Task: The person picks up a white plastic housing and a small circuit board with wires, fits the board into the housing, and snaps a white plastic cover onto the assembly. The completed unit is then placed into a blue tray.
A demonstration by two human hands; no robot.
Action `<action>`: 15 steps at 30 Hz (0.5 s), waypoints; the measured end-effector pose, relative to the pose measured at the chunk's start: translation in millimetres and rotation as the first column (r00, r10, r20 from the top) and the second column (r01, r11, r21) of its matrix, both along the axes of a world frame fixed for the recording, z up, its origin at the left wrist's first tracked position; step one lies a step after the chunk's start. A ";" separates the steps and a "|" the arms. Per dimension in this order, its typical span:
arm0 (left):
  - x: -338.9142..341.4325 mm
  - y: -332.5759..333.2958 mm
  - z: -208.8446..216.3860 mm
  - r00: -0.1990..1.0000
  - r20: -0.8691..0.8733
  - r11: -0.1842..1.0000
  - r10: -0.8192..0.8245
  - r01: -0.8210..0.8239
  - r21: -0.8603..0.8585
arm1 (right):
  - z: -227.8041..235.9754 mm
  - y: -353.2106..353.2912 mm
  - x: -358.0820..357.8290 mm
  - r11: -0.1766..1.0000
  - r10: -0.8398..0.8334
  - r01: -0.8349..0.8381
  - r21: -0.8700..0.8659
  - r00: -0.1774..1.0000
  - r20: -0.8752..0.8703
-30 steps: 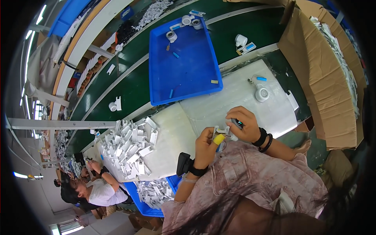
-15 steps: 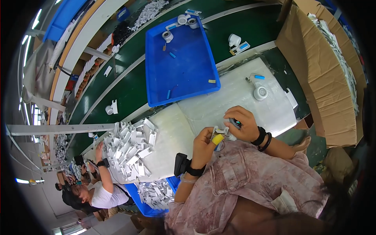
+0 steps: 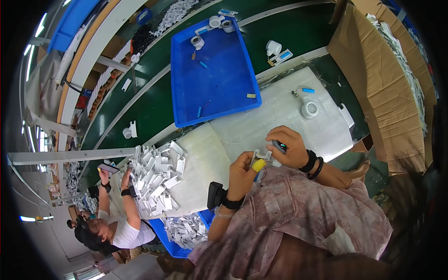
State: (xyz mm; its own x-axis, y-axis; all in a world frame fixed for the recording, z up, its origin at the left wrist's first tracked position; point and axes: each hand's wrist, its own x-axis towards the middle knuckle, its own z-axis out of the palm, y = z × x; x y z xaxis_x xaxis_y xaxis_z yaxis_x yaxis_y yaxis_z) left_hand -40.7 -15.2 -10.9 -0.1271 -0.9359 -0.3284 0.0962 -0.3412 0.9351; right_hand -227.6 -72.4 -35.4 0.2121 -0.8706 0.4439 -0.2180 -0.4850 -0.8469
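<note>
Close to my lap, my left hand [image 3: 241, 176] is closed on a small white plastic part [image 3: 262, 156]. A yellow wrap [image 3: 258, 165] covers the tip of its thumb. Just to the right, my right hand [image 3: 290, 148] curls around a dark grey rounded handheld device [image 3: 280, 146] with a small green light. The device's lower end meets the white part between the hands; the exact contact is hidden by fingers. Beyond them, a white round fan unit [image 3: 310, 110] with a wired blue cylinder [image 3: 308, 90] lies on the wrapped white pad [image 3: 275, 112].
A blue tray [image 3: 217, 109] holds several white units and blue cylinders. White plastic parts are piled [image 3: 156, 175] to the left, above a blue bin [image 3: 172, 249]. A cardboard box [image 3: 373, 79] stands right. At left, a co-worker [image 3: 128, 228] lifts a flat phone-like device [image 3: 108, 168].
My hands keep nearly the same pose on the white part and the grey device. The co-worker's arms have risen, and a flat phone-like device now shows in one hand.
</note>
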 end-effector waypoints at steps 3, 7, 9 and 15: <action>-2.6 -0.2 5.3 1.000 -0.021 1.000 -0.019 0.019 -0.025 | 4.1 1.3 -4.7 0.999 -0.023 0.023 -0.024 1.000 -0.017; -3.4 -7.2 6.7 1.000 -0.023 1.000 -0.017 0.017 0.023 | 1.5 -3.7 -3.8 0.999 -0.032 0.030 -0.042 0.999 -0.038; -2.5 -7.4 8.5 1.000 0.005 0.999 -0.016 0.015 0.031 | 2.0 -4.0 -1.9 1.000 -0.023 0.022 -0.022 1.000 -0.007; -4.3 -5.1 6.5 1.000 0.005 1.000 -0.011 0.011 0.001 | 3.2 -0.4 -4.7 1.000 -0.017 0.017 0.000 0.999 -0.028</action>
